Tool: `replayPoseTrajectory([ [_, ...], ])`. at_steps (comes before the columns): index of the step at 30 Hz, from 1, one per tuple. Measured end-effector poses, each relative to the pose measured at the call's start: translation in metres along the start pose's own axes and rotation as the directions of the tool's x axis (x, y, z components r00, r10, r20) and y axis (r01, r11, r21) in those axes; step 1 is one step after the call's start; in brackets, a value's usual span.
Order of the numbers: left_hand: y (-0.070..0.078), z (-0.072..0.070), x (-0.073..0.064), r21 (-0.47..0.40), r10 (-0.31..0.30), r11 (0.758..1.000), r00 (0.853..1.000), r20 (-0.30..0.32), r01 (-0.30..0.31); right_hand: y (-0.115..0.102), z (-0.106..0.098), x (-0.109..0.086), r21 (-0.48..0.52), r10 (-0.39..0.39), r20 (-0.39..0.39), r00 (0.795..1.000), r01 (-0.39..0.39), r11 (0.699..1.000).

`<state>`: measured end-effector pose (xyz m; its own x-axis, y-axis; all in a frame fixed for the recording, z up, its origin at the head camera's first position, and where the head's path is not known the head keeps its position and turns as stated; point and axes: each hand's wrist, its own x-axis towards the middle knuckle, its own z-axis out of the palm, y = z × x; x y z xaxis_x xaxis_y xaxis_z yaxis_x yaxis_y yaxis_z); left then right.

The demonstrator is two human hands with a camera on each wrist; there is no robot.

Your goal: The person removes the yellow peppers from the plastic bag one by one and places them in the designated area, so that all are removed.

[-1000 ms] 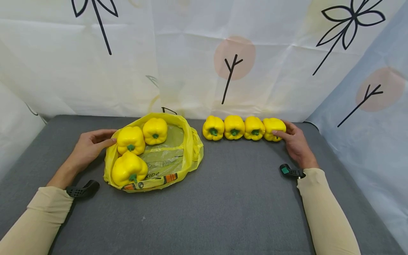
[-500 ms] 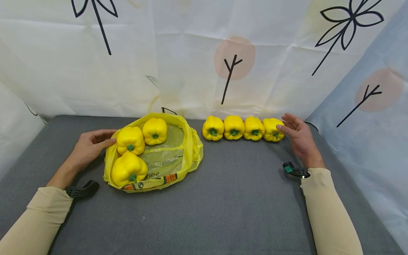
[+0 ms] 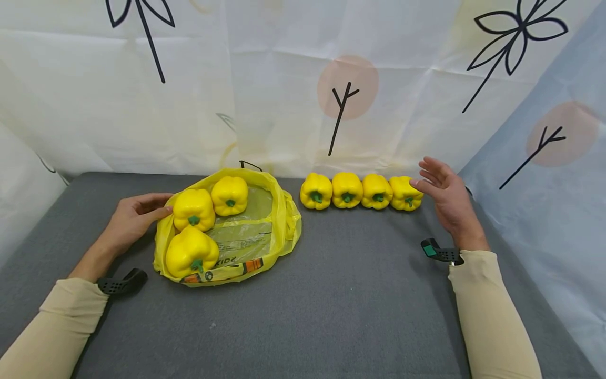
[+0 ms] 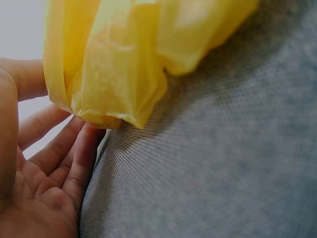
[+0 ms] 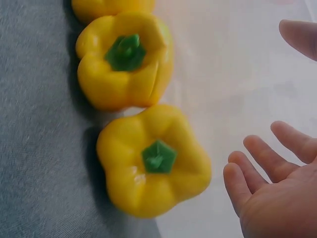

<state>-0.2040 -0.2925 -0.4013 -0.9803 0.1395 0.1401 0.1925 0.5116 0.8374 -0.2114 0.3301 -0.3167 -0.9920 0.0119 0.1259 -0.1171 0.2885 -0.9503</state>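
A yellow plastic bag [image 3: 286,221] lies with its mouth spread wide, and three yellow bell peppers [image 3: 194,209] sit in its left part. My left hand [image 3: 130,218] holds the bag's left edge between thumb and fingers; the left wrist view shows crinkled yellow plastic [image 4: 119,64] at the fingertips. Several more yellow bell peppers [image 3: 347,190] stand in a row to the right, green stems facing me. Beside the rightmost bell pepper [image 3: 405,193], my right hand [image 3: 447,200] is raised with fingers extended. A gap shows between that hand and the pepper [image 5: 153,161] in the right wrist view.
The grey cloth-covered table [image 3: 322,310] extends toward me. Behind the peppers hangs a pale sheet [image 3: 279,105] with printed plants, and a similar sheet [image 3: 563,210] closes off the right side.
My right hand has let go of the rightmost bell pepper and moved up and right, its fingers spreading. That pepper now stands at the row's end. The left hand and bag have stayed put.
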Motion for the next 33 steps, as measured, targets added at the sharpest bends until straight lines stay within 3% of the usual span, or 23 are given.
replayPoseTrajectory([
  [10,0.001,0.000,0.000,-0.002,0.000,1.000,1.000,0.001,0.000,-0.014,0.010,-0.006,-0.019,-0.082,0.022,0.996,0.082,0.996],
  [19,0.001,0.000,0.000,0.001,0.004,1.000,1.000,-0.002,-0.004,-0.030,0.029,-0.010,0.006,-0.128,0.096,0.987,0.128,0.992],
  [33,0.002,0.001,-0.001,0.016,0.008,1.000,1.000,-0.012,-0.007,-0.055,0.068,-0.015,0.021,-0.227,0.226,0.947,0.228,0.973],
])
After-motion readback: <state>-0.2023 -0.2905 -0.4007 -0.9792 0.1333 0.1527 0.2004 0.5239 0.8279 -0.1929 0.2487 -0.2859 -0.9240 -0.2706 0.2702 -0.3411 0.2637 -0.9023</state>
